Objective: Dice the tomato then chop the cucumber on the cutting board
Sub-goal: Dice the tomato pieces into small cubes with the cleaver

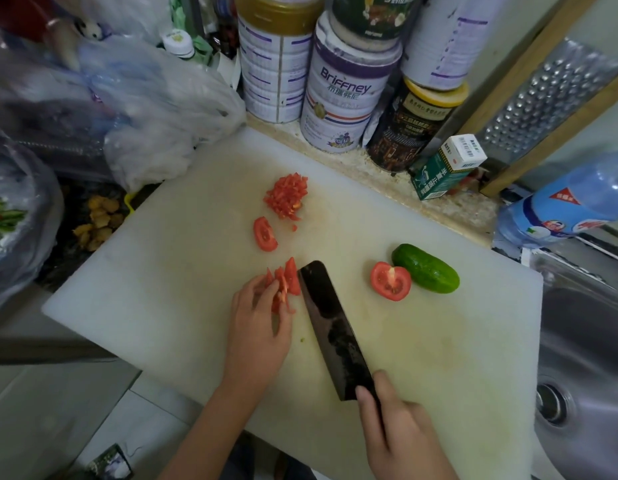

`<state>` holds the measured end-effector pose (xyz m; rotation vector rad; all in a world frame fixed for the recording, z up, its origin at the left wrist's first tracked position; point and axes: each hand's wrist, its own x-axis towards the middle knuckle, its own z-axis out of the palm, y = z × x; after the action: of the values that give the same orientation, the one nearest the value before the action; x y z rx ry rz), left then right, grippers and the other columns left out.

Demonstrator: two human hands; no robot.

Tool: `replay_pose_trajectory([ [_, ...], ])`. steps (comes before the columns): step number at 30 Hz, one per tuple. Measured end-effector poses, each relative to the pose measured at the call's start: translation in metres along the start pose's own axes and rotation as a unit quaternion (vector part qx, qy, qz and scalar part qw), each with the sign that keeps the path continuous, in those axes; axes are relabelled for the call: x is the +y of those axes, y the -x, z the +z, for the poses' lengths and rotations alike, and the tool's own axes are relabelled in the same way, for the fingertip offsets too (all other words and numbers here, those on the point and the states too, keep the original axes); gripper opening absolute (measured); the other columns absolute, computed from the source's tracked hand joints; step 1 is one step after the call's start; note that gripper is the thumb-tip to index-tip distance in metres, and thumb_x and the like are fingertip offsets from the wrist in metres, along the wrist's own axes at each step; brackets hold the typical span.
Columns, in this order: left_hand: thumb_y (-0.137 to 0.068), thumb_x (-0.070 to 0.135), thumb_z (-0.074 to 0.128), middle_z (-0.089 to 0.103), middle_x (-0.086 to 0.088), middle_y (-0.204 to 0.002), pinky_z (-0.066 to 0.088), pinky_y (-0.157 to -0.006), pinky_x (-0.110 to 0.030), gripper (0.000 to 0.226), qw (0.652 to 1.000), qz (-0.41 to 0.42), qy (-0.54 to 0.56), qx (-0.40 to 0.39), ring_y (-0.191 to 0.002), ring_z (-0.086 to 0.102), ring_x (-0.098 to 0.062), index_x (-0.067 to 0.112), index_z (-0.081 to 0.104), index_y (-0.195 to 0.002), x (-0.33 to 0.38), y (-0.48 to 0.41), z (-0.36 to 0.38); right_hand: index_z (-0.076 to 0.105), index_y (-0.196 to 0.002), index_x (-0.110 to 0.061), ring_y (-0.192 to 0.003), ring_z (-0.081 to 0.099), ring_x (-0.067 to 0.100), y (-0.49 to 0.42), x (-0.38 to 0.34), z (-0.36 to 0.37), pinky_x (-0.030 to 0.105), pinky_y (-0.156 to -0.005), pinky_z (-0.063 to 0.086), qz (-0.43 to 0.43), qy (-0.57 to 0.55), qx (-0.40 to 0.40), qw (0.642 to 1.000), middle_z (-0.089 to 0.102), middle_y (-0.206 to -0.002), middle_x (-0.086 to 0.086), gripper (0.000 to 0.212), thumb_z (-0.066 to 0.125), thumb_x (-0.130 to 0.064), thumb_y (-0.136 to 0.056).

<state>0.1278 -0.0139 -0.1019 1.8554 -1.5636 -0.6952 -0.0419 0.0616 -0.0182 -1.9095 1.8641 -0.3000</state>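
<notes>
— From the head camera, how far along does the dicing look?

— I judge roughly halfway. A diced pile lies toward the far side of the cutting board, with one uncut wedge just nearer than it.

— And the hands?

— At the middle of the board the left hand pinches a cluster of tomato strips with bent fingers. The right hand grasps the handle of the knife, whose blade stands right beside those strips.

— What is left?

— The strips, the wedge and a tomato half, cut face up on the board's right part. The cucumber lies whole, touching that half, so the chopping is not yet begun.
</notes>
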Motion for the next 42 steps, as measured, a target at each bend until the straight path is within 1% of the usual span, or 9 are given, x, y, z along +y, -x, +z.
replay_pose_trajectory([
  [3, -0.094, 0.024, 0.061, 0.046, -0.006, -0.139, 0.026, -0.106, -0.022, 0.047, 1.0, -0.008, 0.007, -0.004, -0.129, 0.037, -0.015, 0.008, 0.054, -0.137, 0.003, 0.006, 0.0, 0.035, -0.093, -0.026, -0.074, 0.049, 0.021, -0.006, 0.01, 0.006, 0.03, -0.043, 0.02, 0.02, -0.023, -0.005, 1.0, 0.021, -0.038, -0.008, 0.044, 0.023, -0.068, -0.088],
  [8, -0.091, 0.012, 0.065, 0.048, -0.01, -0.138, 0.029, -0.107, -0.024, 0.046, 0.999, -0.006, -0.017, 0.032, -0.127, 0.041, -0.019, 0.006, 0.054, -0.135, 0.005, 0.009, 0.007, 0.047, -0.08, -0.017, -0.051, 0.048, 0.019, -0.024, 0.013, 0.007, 0.027, -0.04, 0.018, -0.008, -0.04, 0.0, 0.999, 0.015, -0.041, -0.013, 0.016, 0.059, -0.016, -0.091],
  [12, -0.09, 0.008, 0.065, 0.053, -0.011, -0.132, 0.036, -0.106, -0.028, 0.043, 0.998, -0.013, -0.017, 0.062, -0.123, 0.047, -0.021, 0.006, 0.058, -0.132, 0.007, 0.004, 0.011, 0.041, -0.083, -0.018, -0.039, 0.033, 0.02, -0.039, 0.018, 0.015, 0.029, -0.04, 0.015, -0.026, -0.039, -0.011, 0.999, 0.022, -0.044, -0.015, 0.016, 0.047, -0.024, -0.096],
  [16, -0.088, 0.006, 0.068, 0.056, -0.012, -0.128, 0.023, -0.103, -0.011, 0.043, 0.996, -0.02, -0.016, 0.081, -0.119, 0.045, -0.017, 0.005, 0.06, -0.129, 0.012, -0.003, 0.011, 0.039, -0.082, -0.02, -0.032, 0.023, 0.005, -0.047, 0.017, 0.02, 0.014, -0.032, 0.013, -0.058, -0.063, -0.025, 0.996, 0.02, -0.044, -0.019, 0.015, 0.047, -0.025, -0.094],
  [21, -0.087, 0.004, 0.068, 0.058, -0.012, -0.125, 0.023, -0.102, -0.01, 0.041, 0.994, -0.034, -0.025, 0.096, -0.116, 0.051, -0.022, 0.006, 0.062, -0.127, 0.015, -0.011, 0.015, 0.046, -0.08, -0.016, -0.052, 0.048, 0.019, -0.05, 0.015, 0.013, 0.009, -0.029, 0.009, -0.068, -0.101, -0.055, 0.991, 0.008, -0.046, -0.022, 0.012, 0.055, -0.021, -0.086],
  [23, -0.085, 0.002, 0.069, 0.059, -0.011, -0.123, 0.025, -0.101, -0.011, 0.041, 0.994, -0.023, -0.037, 0.096, -0.114, 0.052, -0.023, 0.005, 0.063, -0.125, 0.016, -0.013, 0.017, 0.043, -0.08, -0.018, -0.044, 0.044, 0.019, -0.05, 0.021, 0.012, 0.01, -0.029, 0.008, -0.088, -0.095, -0.051, 0.99, 0.007, -0.046, -0.021, 0.014, 0.049, -0.028, -0.09],
  [26, -0.086, 0.003, 0.067, 0.061, -0.009, -0.121, 0.031, -0.098, -0.013, 0.037, 0.993, -0.017, -0.052, 0.101, -0.112, 0.055, -0.022, 0.005, 0.064, -0.124, 0.018, -0.012, 0.02, 0.044, -0.084, -0.019, -0.033, 0.028, 0.01, -0.051, 0.027, 0.014, 0.013, -0.035, 0.013, -0.07, -0.093, -0.065, 0.991, 0.021, -0.044, -0.017, 0.018, 0.04, -0.035, -0.09],
  [34, -0.098, 0.018, 0.052, 0.061, -0.004, -0.12, 0.036, -0.097, -0.021, 0.03, 0.994, -0.055, -0.02, 0.095, -0.112, 0.054, -0.019, 0.009, 0.062, -0.124, 0.025, -0.018, 0.005, 0.041, -0.09, -0.018, -0.05, 0.044, 0.02, -0.058, 0.028, -0.007, 0.03, -0.05, 0.027, -0.074, -0.09, -0.069, 0.991, 0.042, -0.057, -0.007, 0.016, 0.039, -0.029, -0.101],
  [42, -0.094, 0.027, 0.059, 0.055, -0.006, -0.114, 0.046, -0.083, -0.032, 0.029, 0.992, -0.097, -0.077, 0.03, -0.104, 0.056, -0.024, 0.015, 0.064, -0.119, 0.022, -0.076, -0.019, 0.042, -0.092, -0.023, -0.045, 0.045, 0.016, -0.069, 0.012, -0.022, 0.025, -0.041, 0.031, -0.044, -0.108, -0.086, 0.989, 0.049, -0.056, -0.005, 0.013, 0.037, -0.031, -0.101],
])
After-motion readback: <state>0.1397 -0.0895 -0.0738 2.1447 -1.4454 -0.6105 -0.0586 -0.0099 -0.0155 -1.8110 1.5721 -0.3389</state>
